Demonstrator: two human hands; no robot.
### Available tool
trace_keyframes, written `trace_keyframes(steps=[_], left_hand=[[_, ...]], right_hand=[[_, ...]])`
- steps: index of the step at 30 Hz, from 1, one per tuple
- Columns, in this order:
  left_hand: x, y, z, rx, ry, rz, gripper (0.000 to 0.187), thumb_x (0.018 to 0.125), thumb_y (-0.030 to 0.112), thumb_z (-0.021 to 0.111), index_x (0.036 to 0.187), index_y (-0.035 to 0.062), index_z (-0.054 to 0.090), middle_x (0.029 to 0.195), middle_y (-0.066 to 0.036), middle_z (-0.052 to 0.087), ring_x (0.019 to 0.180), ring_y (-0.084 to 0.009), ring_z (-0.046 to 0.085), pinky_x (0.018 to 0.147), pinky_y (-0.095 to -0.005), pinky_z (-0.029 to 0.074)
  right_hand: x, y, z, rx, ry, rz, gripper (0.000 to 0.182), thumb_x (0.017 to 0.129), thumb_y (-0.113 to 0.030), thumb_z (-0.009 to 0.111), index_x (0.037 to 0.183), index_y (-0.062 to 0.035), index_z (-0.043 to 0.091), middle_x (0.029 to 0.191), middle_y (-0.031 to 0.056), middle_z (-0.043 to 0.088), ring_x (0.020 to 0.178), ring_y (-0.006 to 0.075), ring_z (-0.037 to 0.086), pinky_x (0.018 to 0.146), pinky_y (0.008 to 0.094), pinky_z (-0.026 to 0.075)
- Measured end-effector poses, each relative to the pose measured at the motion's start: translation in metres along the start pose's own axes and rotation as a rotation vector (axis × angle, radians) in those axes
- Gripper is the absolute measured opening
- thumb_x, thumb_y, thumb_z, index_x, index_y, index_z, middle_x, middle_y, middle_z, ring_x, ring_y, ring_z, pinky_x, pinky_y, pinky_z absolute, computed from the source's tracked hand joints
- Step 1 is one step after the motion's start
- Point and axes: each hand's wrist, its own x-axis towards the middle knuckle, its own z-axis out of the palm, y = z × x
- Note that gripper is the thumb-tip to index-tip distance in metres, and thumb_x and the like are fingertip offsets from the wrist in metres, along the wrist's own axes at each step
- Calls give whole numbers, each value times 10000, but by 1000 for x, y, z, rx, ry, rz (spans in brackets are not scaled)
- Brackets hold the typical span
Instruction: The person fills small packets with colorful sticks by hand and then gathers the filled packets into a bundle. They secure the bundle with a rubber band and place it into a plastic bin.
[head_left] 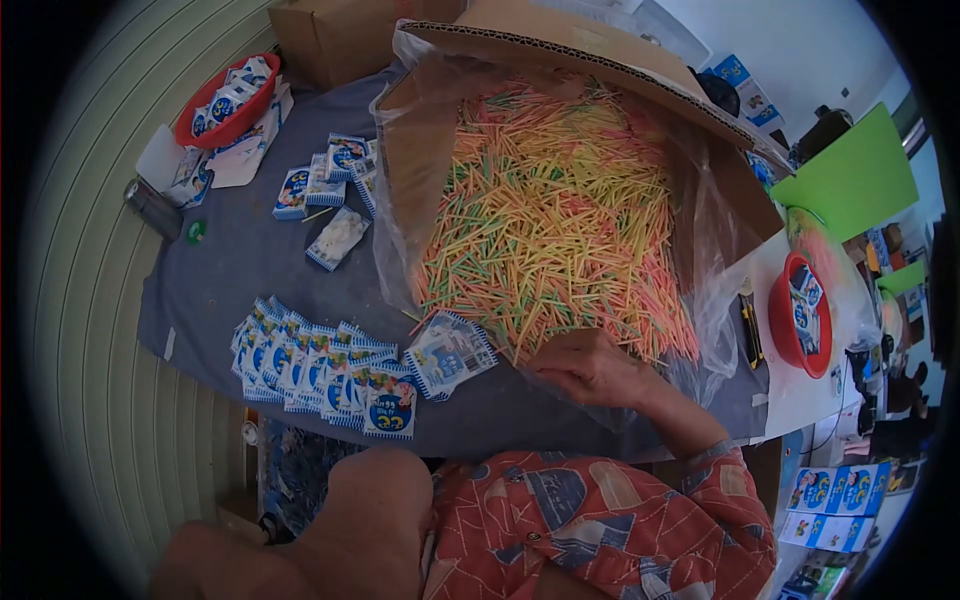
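Note:
My right hand (590, 370) is at the front edge of a large pile of thin pink, yellow and green sticks (560, 230), its fingers curled inward. What they pinch, if anything, is hidden. The pile fills an open cardboard box (410, 170) lined with clear plastic (715, 330), which bunches near my wrist. Left of the hand, a small blue-and-white packet (450, 355) lies back side up. Beside it, several like packets (390, 400) overlap in a row. My left hand cannot be made out; a bare limb (380, 490) shows at the lower left.
More packets (345, 155) lie left of the box, one pale-filled packet (338, 238) among them. Red bowls of packets stand at the far left (230, 105) and right (790, 330). A yellow-and-black cutter (751, 325) lies right of the box. A flask (150, 208) stands at the left edge.

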Motion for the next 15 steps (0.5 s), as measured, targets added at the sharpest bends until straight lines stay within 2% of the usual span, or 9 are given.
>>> trace_keyframes(steps=[15], left_hand=[[26, -15, -10, 33, -151, -57, 203, 815, 247, 752, 805, 60, 675, 707, -26, 582, 678, -215, 557, 697, -432, 469]], right_hand=[[3, -3, 2, -45, -29, -19, 202, 828, -45, 712, 1029, -45, 690, 871, 115, 692, 770, 297, 686, 656, 393, 543]])
